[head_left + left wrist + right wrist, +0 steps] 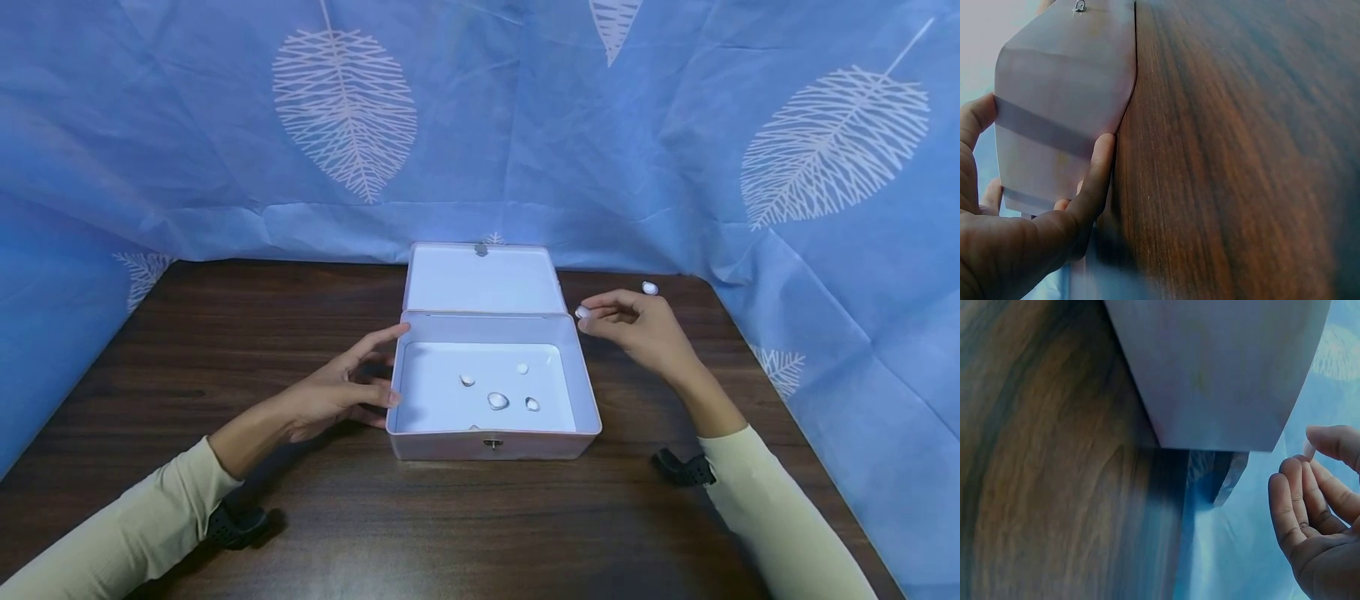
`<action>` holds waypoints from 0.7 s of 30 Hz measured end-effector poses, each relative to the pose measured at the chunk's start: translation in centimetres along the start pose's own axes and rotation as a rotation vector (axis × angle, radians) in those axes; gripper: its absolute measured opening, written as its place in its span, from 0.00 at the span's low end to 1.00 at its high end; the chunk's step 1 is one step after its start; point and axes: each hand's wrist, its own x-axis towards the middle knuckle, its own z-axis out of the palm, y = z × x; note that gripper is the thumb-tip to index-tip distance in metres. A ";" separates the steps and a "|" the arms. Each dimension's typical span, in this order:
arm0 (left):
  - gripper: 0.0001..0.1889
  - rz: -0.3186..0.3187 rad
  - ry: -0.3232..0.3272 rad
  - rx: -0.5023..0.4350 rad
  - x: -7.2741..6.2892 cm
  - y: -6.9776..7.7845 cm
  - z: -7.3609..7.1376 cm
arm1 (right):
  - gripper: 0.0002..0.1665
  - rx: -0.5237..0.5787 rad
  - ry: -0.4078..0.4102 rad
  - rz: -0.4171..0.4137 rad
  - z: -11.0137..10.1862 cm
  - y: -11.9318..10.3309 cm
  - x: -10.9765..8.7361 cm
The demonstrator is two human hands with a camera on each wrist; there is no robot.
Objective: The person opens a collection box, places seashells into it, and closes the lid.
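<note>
An open white box with a hinged lid tilted back stands on the table. Inside lie several small shells, among them a larger white one and a smaller one. My left hand touches the box's left side with spread, fairly straight fingers; the left wrist view shows its thumb against the box wall. Just right of the box's back corner, my right hand pinches a small white shell between thumb and fingertips, above the table. In the right wrist view that shell is mostly covered.
Another white shell lies at the back right of the table, beyond my right hand. The dark wooden table ends at a blue curtain with white leaf prints. A small metal clasp sits on the box's front.
</note>
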 end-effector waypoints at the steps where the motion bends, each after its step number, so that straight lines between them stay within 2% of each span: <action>1: 0.53 0.000 0.000 0.000 0.0 0.0 0.0 | 0.24 0.008 0.000 -0.003 0.1 -0.2 -0.1; 8: 0.53 -0.016 0.006 -0.001 0.1 0.1 0.0 | 0.22 0.043 -0.022 -0.030 0.9 -1.5 -0.9; 21: 0.53 -0.015 0.006 0.000 0.2 0.0 0.0 | 0.19 0.112 -0.112 -0.072 3.0 -3.2 -1.5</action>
